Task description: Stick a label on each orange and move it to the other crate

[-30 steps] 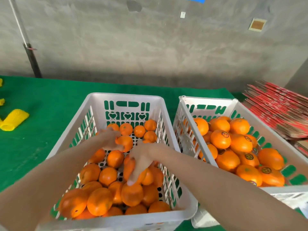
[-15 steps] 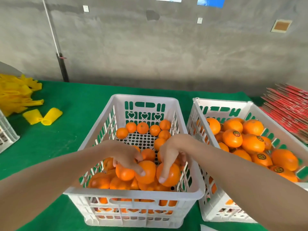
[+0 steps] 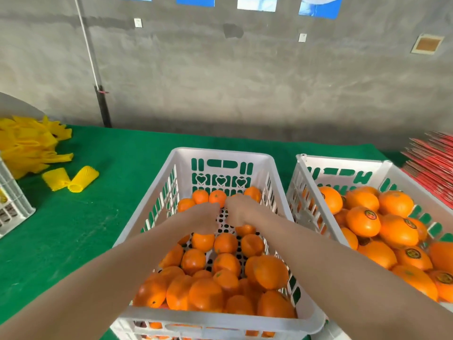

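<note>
The white left crate (image 3: 220,153) holds several unlabelled oranges (image 3: 226,242), heaped at its near end, with a small row along the far wall. Both my arms stretch into it. My left hand (image 3: 207,218) and my right hand (image 3: 239,212) sit side by side at the far end, over the bare perforated floor and just short of the back row of oranges (image 3: 217,197). Their fingers point away from me and are mostly hidden, so any grip is unclear. The right crate (image 3: 343,161) is full of oranges with round dark labels (image 3: 362,222).
Yellow foam net sleeves (image 3: 31,143) lie piled at the far left of the green table (image 3: 98,217), two loose ones (image 3: 71,179) nearer. Another white crate (image 3: 12,204) stands at the left edge. Red flat cartons (image 3: 434,155) are stacked at the right. A grey wall lies behind.
Both hands have moved from the near end of the left crate to its far end. The oranges they were on half a second ago now lie in the near heap.
</note>
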A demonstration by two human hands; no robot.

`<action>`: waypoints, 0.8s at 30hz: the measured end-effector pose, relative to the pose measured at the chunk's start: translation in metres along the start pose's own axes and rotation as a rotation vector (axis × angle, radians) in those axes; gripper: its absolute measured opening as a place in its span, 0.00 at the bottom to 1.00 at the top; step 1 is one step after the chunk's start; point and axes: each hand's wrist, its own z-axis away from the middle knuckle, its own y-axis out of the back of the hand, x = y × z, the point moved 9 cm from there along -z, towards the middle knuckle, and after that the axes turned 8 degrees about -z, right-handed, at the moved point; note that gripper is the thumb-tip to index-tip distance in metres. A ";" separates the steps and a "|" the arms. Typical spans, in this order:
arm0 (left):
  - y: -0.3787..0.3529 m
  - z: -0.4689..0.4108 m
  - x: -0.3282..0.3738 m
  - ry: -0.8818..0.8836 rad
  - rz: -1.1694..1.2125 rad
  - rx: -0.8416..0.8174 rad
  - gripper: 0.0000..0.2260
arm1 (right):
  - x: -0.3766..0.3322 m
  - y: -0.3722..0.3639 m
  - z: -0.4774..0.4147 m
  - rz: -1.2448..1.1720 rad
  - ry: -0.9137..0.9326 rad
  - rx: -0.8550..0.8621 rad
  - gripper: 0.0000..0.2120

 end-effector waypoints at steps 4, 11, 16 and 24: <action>-0.002 -0.028 -0.013 0.002 -0.039 0.140 0.24 | 0.019 -0.009 -0.037 -0.002 -0.091 0.114 0.25; -0.044 -0.109 -0.053 0.041 -0.138 0.124 0.32 | 0.066 -0.020 -0.112 0.150 -0.191 0.173 0.34; -0.062 -0.163 -0.068 0.091 -0.145 0.114 0.36 | 0.082 -0.027 -0.150 0.305 -0.147 0.219 0.38; -0.082 -0.189 -0.077 0.065 0.055 0.215 0.37 | 0.084 -0.026 -0.172 0.566 -0.086 0.277 0.39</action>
